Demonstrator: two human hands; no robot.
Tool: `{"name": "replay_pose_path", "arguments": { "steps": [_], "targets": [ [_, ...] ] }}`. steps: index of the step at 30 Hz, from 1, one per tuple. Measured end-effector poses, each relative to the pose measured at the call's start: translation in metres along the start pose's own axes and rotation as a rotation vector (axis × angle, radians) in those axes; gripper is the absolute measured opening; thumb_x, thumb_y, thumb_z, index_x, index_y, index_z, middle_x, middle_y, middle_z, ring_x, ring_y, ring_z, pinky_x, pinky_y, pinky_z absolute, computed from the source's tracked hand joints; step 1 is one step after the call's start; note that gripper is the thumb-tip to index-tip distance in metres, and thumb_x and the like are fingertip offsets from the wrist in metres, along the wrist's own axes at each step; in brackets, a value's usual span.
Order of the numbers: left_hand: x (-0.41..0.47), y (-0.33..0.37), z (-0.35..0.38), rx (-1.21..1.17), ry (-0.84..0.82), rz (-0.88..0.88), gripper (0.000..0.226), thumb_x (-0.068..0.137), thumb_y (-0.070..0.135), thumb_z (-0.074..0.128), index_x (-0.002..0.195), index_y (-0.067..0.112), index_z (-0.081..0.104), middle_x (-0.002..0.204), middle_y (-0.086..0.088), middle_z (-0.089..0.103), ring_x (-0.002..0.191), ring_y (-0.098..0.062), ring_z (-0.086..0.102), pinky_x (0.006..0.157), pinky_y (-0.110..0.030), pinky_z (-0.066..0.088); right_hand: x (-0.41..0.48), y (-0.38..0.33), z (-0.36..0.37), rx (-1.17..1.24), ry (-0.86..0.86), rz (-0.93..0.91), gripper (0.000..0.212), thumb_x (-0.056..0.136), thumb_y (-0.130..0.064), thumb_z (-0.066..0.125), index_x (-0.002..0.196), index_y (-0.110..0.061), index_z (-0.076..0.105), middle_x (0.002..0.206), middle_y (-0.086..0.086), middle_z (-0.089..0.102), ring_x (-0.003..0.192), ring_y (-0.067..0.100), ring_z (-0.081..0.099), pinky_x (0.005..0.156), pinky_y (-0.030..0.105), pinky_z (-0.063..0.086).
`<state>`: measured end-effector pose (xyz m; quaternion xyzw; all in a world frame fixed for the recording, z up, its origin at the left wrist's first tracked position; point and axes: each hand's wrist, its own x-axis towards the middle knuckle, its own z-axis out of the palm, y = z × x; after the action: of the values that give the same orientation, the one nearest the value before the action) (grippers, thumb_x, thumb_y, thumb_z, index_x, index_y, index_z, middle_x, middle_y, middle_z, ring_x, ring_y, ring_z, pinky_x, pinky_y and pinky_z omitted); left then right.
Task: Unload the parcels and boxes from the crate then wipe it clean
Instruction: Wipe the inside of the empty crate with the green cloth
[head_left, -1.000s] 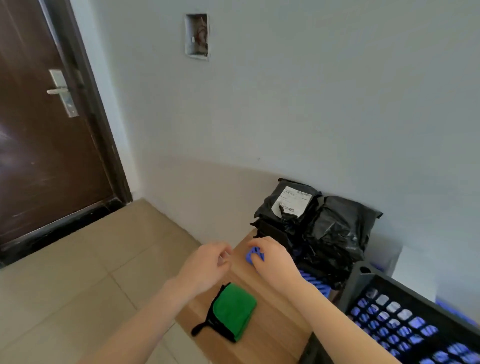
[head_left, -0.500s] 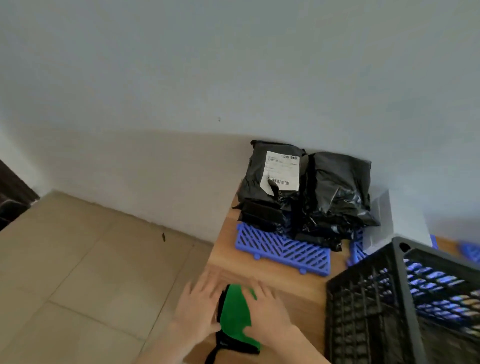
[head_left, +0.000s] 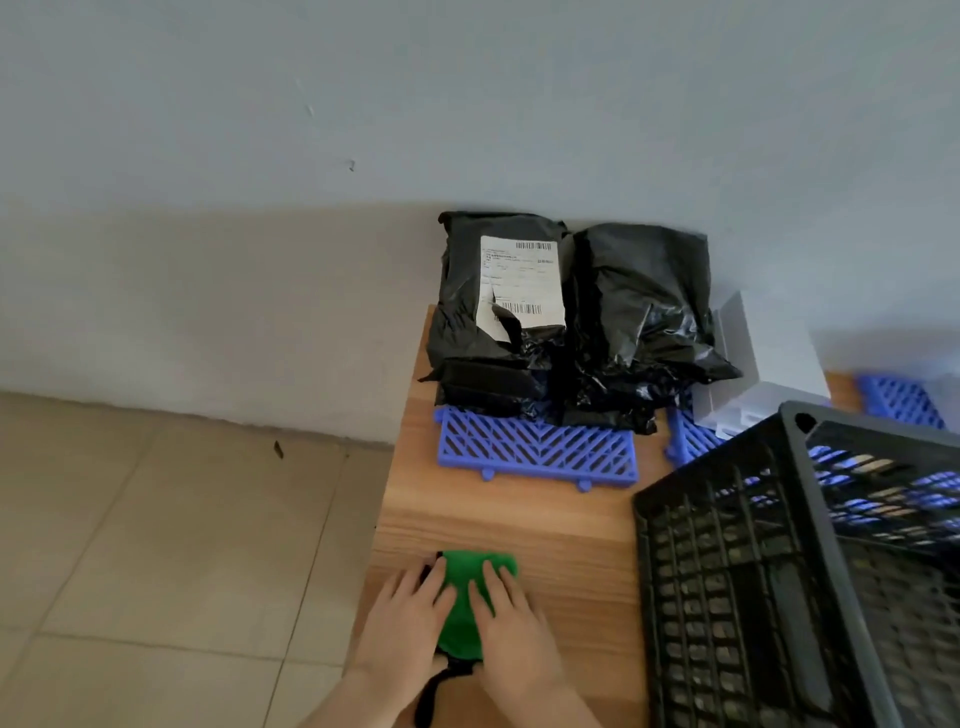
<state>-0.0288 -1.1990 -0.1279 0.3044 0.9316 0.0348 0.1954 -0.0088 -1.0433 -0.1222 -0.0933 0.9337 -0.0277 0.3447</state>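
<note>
A green cloth (head_left: 467, 597) with a black edge lies on the wooden table (head_left: 519, 525) near its front left corner. My left hand (head_left: 402, 623) and my right hand (head_left: 511, 623) both rest flat on it, fingers straight. The black slatted crate (head_left: 753, 597) stands tilted at the right, close to my right hand. Black parcels are stacked at the back on a blue grid panel (head_left: 535, 449): one with a white label (head_left: 498, 301) and a plain one (head_left: 644, 312). A white box (head_left: 758, 374) stands behind the crate.
The table stands against a pale grey wall (head_left: 467, 104). Tiled floor (head_left: 156, 545) lies to the left of the table's edge. More blue grid panels (head_left: 901, 400) lie at the back right, partly hidden by the crate.
The view has tipped further down and closer to the table. Both hands stay on the green cloth and have settled flat on it, after leaving the blue panel a second ago.
</note>
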Motion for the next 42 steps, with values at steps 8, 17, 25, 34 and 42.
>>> {"name": "replay_pose_path", "arguments": {
  "steps": [8,17,25,34,42],
  "targets": [
    [0.002,0.001,-0.001,0.003,0.082,0.139,0.055,0.025,0.055,0.088,0.072,0.029,0.071,0.078,0.007,0.066,0.063,-0.015,0.065,0.052,-0.021,0.052,-0.014,-0.007,-0.005,0.085,0.044,0.05,0.041,0.099,-0.008,0.038,0.14,-0.009,0.039,0.152,0.011,0.027,0.142,0.029,0.023,0.107,0.046,0.035],
    [-0.013,0.005,-0.041,0.029,0.153,0.058,0.052,0.076,0.059,0.066,0.117,0.028,0.061,0.112,0.007,0.061,0.1,-0.016,0.064,0.078,-0.027,0.053,-0.044,0.0,-0.039,0.072,0.184,0.047,0.048,0.092,-0.02,0.054,0.137,-0.015,0.039,0.143,0.007,0.036,0.133,0.029,0.032,0.108,0.045,0.03],
    [-0.065,0.028,-0.08,-0.05,0.392,-0.164,0.079,0.077,0.07,0.061,0.144,0.033,0.044,0.146,0.0,0.047,0.119,-0.022,0.059,0.082,-0.038,0.055,-0.103,-0.006,-0.068,0.116,0.624,-0.013,0.043,0.089,-0.024,0.05,0.131,-0.019,0.045,0.132,0.0,0.044,0.127,0.024,0.036,0.111,0.038,0.024],
    [-0.131,0.089,-0.11,-0.172,0.657,-0.304,0.075,0.091,0.061,0.048,0.154,0.033,0.019,0.15,0.001,0.04,0.123,-0.022,0.053,0.085,-0.037,0.053,-0.228,0.009,-0.079,0.31,1.048,-0.113,0.048,0.086,-0.02,0.055,0.133,-0.018,0.047,0.136,-0.001,0.048,0.133,0.021,0.035,0.115,0.034,0.022],
    [-0.148,0.232,-0.116,-0.263,0.772,-0.088,0.063,0.094,0.057,0.038,0.15,0.03,0.032,0.147,0.012,0.038,0.123,-0.006,0.05,0.09,-0.022,0.044,-0.359,0.094,-0.04,0.411,1.258,-0.075,0.052,0.08,-0.018,0.064,0.129,-0.017,0.05,0.126,-0.003,0.054,0.12,0.018,0.045,0.105,0.03,0.031]
  ]
}}
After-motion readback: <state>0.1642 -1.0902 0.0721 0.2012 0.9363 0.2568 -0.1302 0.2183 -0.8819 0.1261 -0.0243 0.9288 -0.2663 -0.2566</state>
